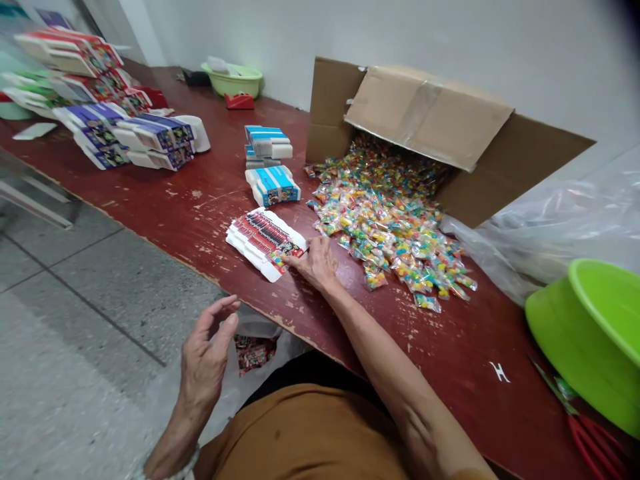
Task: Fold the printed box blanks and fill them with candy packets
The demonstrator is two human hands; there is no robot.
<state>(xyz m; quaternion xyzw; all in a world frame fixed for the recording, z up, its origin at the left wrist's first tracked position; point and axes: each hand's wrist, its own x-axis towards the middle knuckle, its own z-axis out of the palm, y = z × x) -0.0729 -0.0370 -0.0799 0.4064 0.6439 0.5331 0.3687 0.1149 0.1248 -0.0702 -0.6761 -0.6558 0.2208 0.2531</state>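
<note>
A fanned stack of flat red-and-white cartons (pixel 257 237) lies near the front edge of the dark red table. My right hand (pixel 317 263) is at the right end of this stack, its thumb and fingers closed on the end carton. Off the table's edge, my left hand (pixel 207 350) hangs in the air with fingers curved apart and nothing in it. Below it, a clear plastic bag (pixel 287 347) holds small dark red packets (pixel 255 352). Beside my right hand spreads a heap of small clear candy packets (pixel 385 220), spilling from a cardboard box (pixel 430 113) on its side.
Blue cartons (pixel 273 185) lie stacked behind the red ones. Purple cartons (pixel 135 137) and red cartons (pixel 75 53) are piled at the left. A green tub (pixel 585 333) and red-handled scissors (pixel 593 437) sit at the right. A green basin (pixel 234 81) and red tape dispenser (pixel 240 101) are at the back.
</note>
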